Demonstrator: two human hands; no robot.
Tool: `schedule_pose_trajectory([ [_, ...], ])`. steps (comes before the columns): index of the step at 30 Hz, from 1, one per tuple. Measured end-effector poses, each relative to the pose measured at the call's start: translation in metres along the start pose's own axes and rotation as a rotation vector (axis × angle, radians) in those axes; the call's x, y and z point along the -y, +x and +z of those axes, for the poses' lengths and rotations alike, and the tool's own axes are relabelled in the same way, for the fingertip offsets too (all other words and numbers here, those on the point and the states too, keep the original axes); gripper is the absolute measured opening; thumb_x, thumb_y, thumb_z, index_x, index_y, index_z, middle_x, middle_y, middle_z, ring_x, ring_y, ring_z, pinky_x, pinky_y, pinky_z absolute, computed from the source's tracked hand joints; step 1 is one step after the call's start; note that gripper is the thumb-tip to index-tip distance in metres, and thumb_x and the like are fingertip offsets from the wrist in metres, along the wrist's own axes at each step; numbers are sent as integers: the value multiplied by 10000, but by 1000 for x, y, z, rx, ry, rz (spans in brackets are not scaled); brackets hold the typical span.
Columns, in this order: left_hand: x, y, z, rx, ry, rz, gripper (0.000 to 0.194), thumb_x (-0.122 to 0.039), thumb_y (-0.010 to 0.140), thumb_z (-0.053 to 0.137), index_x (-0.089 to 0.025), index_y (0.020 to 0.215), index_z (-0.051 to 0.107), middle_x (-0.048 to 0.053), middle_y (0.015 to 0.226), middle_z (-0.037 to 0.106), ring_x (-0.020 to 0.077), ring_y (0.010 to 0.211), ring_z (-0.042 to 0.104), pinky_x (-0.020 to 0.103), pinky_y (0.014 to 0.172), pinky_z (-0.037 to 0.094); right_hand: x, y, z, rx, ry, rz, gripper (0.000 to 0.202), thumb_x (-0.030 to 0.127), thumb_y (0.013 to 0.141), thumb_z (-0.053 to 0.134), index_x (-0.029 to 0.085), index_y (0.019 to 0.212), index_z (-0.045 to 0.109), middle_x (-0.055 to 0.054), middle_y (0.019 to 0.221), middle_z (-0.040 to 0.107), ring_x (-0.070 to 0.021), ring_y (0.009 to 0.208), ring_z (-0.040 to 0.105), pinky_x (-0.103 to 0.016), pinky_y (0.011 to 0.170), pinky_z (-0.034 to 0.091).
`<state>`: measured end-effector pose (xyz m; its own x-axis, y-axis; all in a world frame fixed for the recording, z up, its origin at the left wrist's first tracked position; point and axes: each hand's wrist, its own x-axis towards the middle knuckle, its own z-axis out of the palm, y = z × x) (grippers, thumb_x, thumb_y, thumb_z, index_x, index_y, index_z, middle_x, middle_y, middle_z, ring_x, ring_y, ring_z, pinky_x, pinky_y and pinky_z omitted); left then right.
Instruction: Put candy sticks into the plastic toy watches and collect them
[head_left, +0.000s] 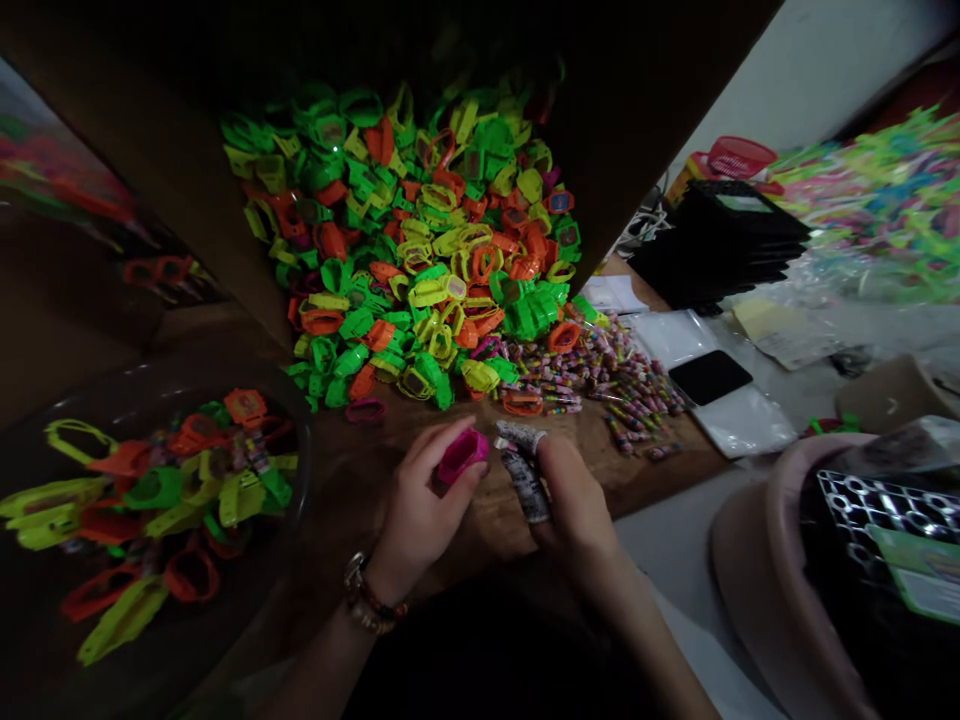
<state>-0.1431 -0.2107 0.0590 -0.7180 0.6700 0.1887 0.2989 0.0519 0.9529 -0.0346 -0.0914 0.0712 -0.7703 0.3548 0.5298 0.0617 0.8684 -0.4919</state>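
Near the front of the wooden table, my left hand point(429, 490) pinches a magenta plastic toy watch point(463, 456) between thumb and fingers. Just to its right is my right hand point(561, 482), with dark-and-white patterned wraps on its fingers. Those wrapped fingers close on a small candy roll point(505, 444); only its pale end shows. The watch and the roll are a short gap apart. Beyond both hands spreads a heap of green, yellow and orange toy watches point(442, 290). A pile of small printed candy rolls point(600, 375) lies at its right edge.
On the left stands a dark round basin point(300, 440) with several toy watches in it. A black phone point(710, 377) rests on clear plastic bags, near a stack of black trays point(720, 245). At the lower right is a pink tub point(750, 560). Tall box walls point(660, 110) flank the heap.
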Motion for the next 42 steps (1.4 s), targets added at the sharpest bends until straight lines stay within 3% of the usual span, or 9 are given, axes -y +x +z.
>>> schedule_pose_trajectory([
  [7,-8,-1,-7,99,120,-10,436,-312,844,579,-190,1262,562,92,1167,617,203,1096,578,344,979,457,0,2,-5,145,-191,-207,210,39,826,377,147,918,532,-91,811,538,-214,738,440,-322,639,408],
  [13,-5,-6,-8,196,-45,-334,519,-373,809,556,-121,1263,544,123,1209,639,231,1052,637,361,928,515,-1,4,-9,209,-445,-360,222,103,908,377,162,804,564,-54,685,501,-200,668,397,-317,586,314],
  [21,0,-13,-16,204,189,-381,454,-378,784,577,-140,1168,618,95,1095,698,221,985,660,335,880,528,-4,-8,18,222,-287,-463,234,123,927,409,168,745,549,-14,633,514,-165,591,406,-298,573,288],
  [24,-14,-19,-41,48,487,-198,417,-416,836,541,-172,1164,625,93,1055,698,238,959,648,384,875,516,-15,-1,21,254,-246,-396,135,148,912,455,166,866,581,-21,692,565,-177,666,464,-296,631,339],
  [28,-46,-23,-90,-518,1056,-16,539,-461,870,503,-130,1295,520,176,1154,627,372,1116,539,602,966,387,-63,6,10,250,-506,-21,257,44,851,420,121,1038,578,-109,885,623,-222,795,520,-323,692,398],
  [30,-53,-19,-103,-670,1220,-15,644,-442,852,539,-79,1370,421,235,1316,503,443,1245,408,674,1016,268,-91,4,4,304,-651,158,278,-2,813,400,113,970,599,-138,921,616,-236,814,533,-330,692,408],
  [32,-46,-11,-99,-572,1228,22,589,-350,861,531,-76,1370,416,232,1359,460,436,1275,373,653,1048,241,-113,0,5,378,-687,201,260,-10,798,408,129,894,606,-137,938,607,-235,833,542,-321,696,414],
  [36,0,16,-58,-73,946,-32,479,-30,813,398,-160,1249,549,135,1259,576,289,1189,506,464,1056,368,-130,-5,16,401,-625,156,229,-1,796,419,137,876,583,-141,944,589,-232,831,546,-312,684,421],
  [42,42,46,-40,-233,861,-187,353,-54,835,345,-18,1056,618,310,1174,552,440,1193,462,668,930,351,-132,-7,17,321,-524,103,224,-3,759,380,153,842,517,-124,831,596,-222,773,561,-324,694,450],
])
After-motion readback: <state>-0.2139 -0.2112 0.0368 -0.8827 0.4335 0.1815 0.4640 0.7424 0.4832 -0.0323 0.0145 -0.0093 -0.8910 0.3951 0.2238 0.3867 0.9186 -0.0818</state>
